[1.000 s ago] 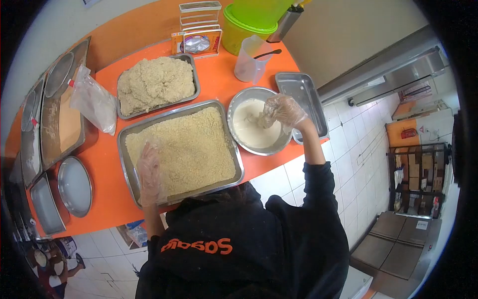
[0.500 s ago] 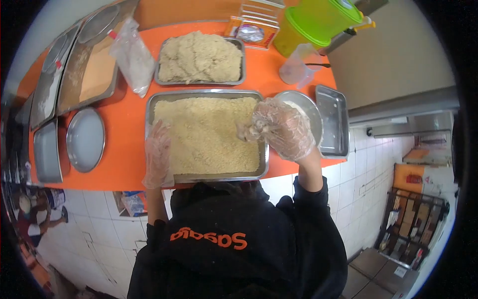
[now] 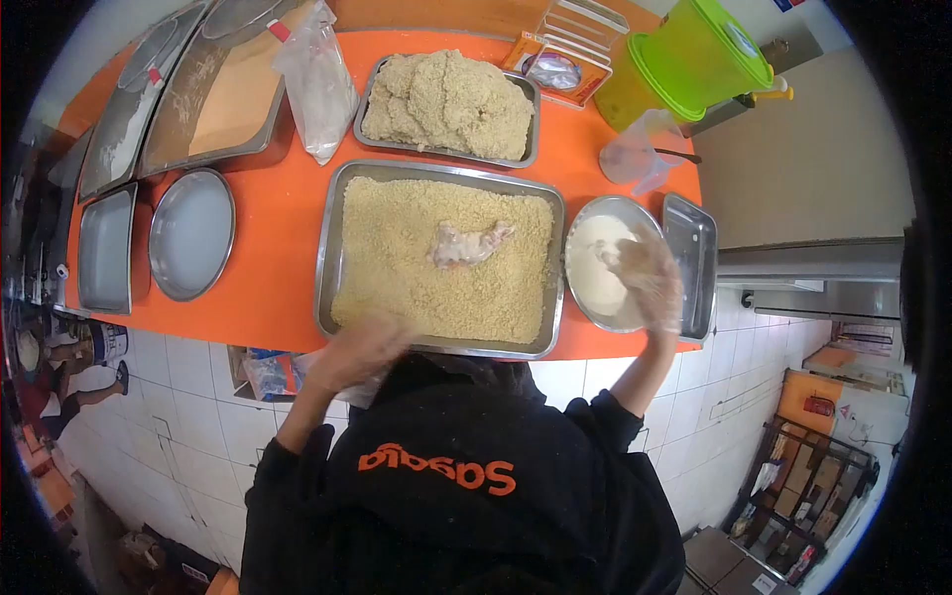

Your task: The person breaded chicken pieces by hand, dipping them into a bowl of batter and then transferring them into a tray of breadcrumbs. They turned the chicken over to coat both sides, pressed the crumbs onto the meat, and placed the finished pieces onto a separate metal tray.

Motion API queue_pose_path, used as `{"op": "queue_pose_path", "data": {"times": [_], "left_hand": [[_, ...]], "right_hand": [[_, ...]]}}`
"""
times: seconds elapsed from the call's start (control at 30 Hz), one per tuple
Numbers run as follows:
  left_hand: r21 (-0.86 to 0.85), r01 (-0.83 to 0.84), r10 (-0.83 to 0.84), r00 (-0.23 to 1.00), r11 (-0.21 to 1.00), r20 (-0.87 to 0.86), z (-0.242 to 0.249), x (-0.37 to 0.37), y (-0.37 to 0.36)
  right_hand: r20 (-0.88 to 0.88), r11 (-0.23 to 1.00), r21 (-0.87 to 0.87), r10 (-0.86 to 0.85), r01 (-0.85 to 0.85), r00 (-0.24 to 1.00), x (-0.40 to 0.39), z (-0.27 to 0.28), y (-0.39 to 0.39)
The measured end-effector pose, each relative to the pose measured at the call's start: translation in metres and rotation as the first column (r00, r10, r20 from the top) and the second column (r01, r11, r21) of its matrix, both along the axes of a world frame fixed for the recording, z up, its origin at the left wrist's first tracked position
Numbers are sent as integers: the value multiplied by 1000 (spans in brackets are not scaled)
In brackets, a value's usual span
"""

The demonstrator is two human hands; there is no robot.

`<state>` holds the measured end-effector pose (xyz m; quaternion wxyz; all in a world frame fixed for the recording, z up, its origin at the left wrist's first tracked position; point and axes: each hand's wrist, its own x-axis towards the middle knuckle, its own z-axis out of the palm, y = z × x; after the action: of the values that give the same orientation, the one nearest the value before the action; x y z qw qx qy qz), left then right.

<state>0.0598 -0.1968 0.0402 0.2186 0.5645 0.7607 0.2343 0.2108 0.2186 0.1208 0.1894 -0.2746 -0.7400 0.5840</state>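
A pale, wet-coated piece of raw meat (image 3: 466, 245), which looks like chicken, lies on the yellowish crumbs (image 3: 397, 283) inside a wide metal tray (image 3: 324, 260). Over that tray's front left edge is my left hand (image 3: 365, 347), in a clear plastic glove. It is blurred, but its fingers look stretched out and hold nothing visible. My gloved right hand (image 3: 650, 283) reaches over a round metal bowl (image 3: 617, 202) of white batter (image 3: 593, 268). Motion smears its fingers, and I cannot make out whether they hold anything.
Behind the crumb tray sits another tray heaped with crumbs (image 3: 451, 104). A metal pan (image 3: 702, 228) stands right of the bowl, with a plastic jug (image 3: 635, 149) and green tubs (image 3: 684, 69) farther back. At left are a plastic bag (image 3: 322, 94), an oval pan (image 3: 193, 233) and deep trays.
The meat piece has left my right hand and now lies on the crumbs. My right hand has moved right to the bowl. My left hand has come to the tray's front edge. The view has shifted.
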Motion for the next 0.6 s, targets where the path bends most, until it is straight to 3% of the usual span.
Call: {"op": "queue_pose_path", "data": {"times": [0.03,0.13,0.2,0.27,0.33,0.43,0.47,0.53,0.6], "left_hand": [[-63,54,-48,995,997,89,-7,2,16],[103,-9,-16,973,995,232,-29,1,58],[343,-179,96,965,922,244,-27,-8,79],[293,-164,66,945,942,319,-8,-14,97],[-35,77,-52,884,996,464,44,-17,110],[-138,352,-303,909,926,287,-3,7,133],[-72,227,-197,936,971,293,-17,7,135],[135,62,-120,867,989,483,-39,-7,140],[184,63,-145,869,981,473,-47,-10,147]], "right_hand": [[13,997,-51,-50,51,999,11,3,4],[196,956,274,-160,102,968,35,4,18],[124,958,243,-190,156,974,48,-4,24],[67,958,225,-195,176,978,57,-9,26],[30,962,222,-168,157,985,63,-11,28],[55,979,58,-197,194,979,71,-22,34],[50,977,97,-197,191,979,71,-24,35],[53,967,174,-200,188,978,75,-26,36],[63,974,113,-206,198,977,74,-23,36]]}}
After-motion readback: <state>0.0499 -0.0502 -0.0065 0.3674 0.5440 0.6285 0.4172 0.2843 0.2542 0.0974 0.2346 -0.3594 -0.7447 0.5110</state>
